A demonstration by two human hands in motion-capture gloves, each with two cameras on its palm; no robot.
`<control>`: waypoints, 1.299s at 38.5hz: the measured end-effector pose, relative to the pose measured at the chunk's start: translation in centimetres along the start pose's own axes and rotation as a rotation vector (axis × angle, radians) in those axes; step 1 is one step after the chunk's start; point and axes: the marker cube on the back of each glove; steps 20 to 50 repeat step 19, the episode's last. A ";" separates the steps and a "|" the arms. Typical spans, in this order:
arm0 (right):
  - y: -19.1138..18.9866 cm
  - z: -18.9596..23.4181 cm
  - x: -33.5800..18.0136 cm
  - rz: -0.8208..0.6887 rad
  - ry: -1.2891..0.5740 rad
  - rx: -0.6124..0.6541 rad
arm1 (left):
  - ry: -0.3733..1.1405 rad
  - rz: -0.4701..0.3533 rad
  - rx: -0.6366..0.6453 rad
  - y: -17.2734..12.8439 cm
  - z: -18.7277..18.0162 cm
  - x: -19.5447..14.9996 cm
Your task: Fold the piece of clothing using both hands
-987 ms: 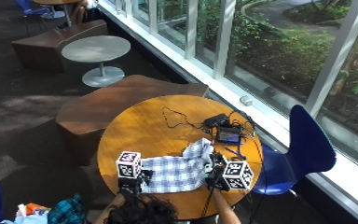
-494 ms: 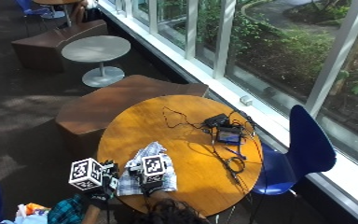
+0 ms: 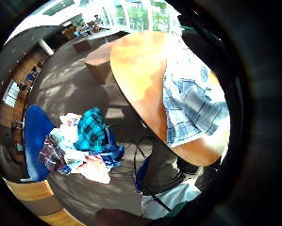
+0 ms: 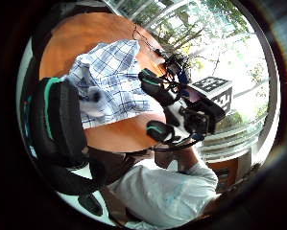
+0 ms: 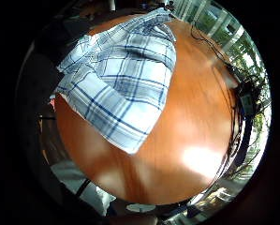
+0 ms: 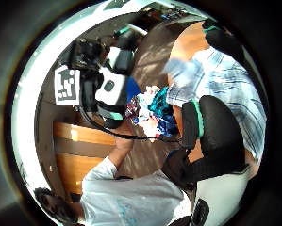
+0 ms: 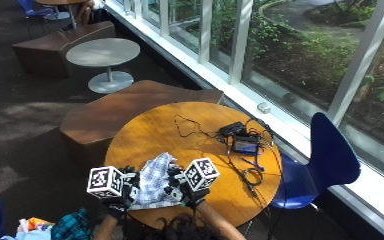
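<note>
Your left hand (image 7: 123, 197) sits at the near edge of the round wooden table (image 7: 179, 132), its fingers curled on the left side of the blue-and-white checked shirt (image 7: 153, 182). The shirt lies bunched between your two hands at that near edge (part of it hangs over the rim). Your right hand (image 7: 182, 189) holds the shirt's right side, with its fingers closed on the cloth.
</note>
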 end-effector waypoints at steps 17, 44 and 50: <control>8.5 -10.4 6.4 0.323 0.379 0.331 | -0.224 0.161 -0.032 -0.4 1.9 7.8; 8.3 -10.0 6.6 0.328 0.390 0.331 | -0.219 0.162 -0.030 -0.4 2.1 8.2; 8.3 -10.0 6.6 0.328 0.390 0.331 | -0.219 0.162 -0.030 -0.4 2.1 8.2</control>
